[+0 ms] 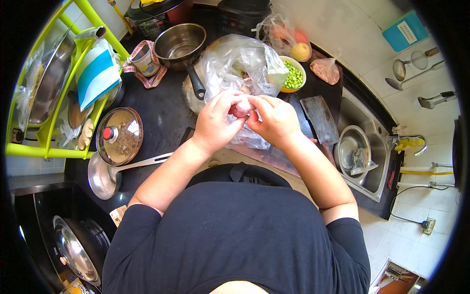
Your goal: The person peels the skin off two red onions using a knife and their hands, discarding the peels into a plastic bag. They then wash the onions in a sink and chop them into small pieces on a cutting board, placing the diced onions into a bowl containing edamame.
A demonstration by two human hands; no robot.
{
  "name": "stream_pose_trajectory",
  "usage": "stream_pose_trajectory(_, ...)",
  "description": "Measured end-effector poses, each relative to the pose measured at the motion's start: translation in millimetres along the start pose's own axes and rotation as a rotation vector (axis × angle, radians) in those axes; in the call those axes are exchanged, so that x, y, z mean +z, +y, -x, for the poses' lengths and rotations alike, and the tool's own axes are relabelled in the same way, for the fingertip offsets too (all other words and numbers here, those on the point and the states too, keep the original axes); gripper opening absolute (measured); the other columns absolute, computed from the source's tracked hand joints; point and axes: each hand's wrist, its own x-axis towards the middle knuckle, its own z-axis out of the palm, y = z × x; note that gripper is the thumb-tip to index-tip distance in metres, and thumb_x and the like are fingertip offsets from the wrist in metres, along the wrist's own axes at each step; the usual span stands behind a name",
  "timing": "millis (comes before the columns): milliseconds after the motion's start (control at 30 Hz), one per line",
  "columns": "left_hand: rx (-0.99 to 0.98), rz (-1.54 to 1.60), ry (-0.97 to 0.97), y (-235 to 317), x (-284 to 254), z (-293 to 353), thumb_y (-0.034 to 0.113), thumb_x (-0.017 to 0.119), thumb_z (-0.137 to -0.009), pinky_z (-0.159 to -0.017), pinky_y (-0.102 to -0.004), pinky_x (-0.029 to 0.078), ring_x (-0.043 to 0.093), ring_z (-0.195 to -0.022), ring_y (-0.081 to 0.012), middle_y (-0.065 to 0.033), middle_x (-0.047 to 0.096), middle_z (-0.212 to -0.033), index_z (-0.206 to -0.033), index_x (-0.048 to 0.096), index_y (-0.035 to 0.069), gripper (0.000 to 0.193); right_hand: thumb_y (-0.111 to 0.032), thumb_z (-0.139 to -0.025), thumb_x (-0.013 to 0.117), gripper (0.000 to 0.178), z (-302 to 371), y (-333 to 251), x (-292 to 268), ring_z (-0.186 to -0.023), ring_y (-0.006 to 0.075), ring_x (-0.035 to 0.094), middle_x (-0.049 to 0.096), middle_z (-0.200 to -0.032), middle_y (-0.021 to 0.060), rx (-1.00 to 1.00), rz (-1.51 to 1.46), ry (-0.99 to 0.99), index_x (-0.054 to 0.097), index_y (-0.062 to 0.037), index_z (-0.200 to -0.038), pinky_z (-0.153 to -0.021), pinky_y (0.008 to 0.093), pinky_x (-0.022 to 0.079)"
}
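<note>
My left hand (215, 121) and my right hand (276, 120) meet above the counter, with fingertips closed around a small purplish-red bulb (240, 108). It looks like a red onion or a head of garlic; which one I cannot tell. Both thumbs press on its near side. Just beyond and beneath the hands spreads a crumpled clear plastic bag (223, 61), and something brownish shows inside it behind my fingers. To the right of my right hand lies a cleaver with a broad dark blade (319, 117).
A saucepan (169, 62) stands far left of the bag, its handle pointing toward me. A yellow bowl (292, 89) of green beans sits at the right. Further right is the sink (379, 169) with a metal basin. A lidded pan (122, 139) and large ladle (101, 177) lie left.
</note>
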Motion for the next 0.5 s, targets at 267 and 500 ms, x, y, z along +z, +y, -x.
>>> stream_pose_trajectory(267,-0.371,0.707,0.008,-21,3,2,-0.005,0.067,-0.075,-0.083,-0.031,0.051,0.059,-0.099,-0.0173,-0.011,0.057,-0.11,-0.112,0.048,0.003,0.042,-0.01,-0.088,0.054,0.02,-18,28,13,-0.067,0.0115,0.061,0.066,-0.084,0.0081,0.697,-0.879,-0.071,0.061,0.0025,-0.102,-0.061,0.0242,0.051)
stream_pose_trajectory(500,-0.538,1.037,0.081,-20,-6,-9,-0.003,0.064,-0.08,-0.087,-0.0426,0.052,0.059,-0.099,-0.0228,-0.0149,0.055,-0.113,-0.118,0.044,0.001,0.043,-0.02,-0.09,0.055,0.03,-22,48,38,-0.066,0.0118,0.058,0.061,-0.079,0.0047,0.356,-0.255,0.05,0.058,0.0017,-0.111,-0.064,0.0267,0.05)
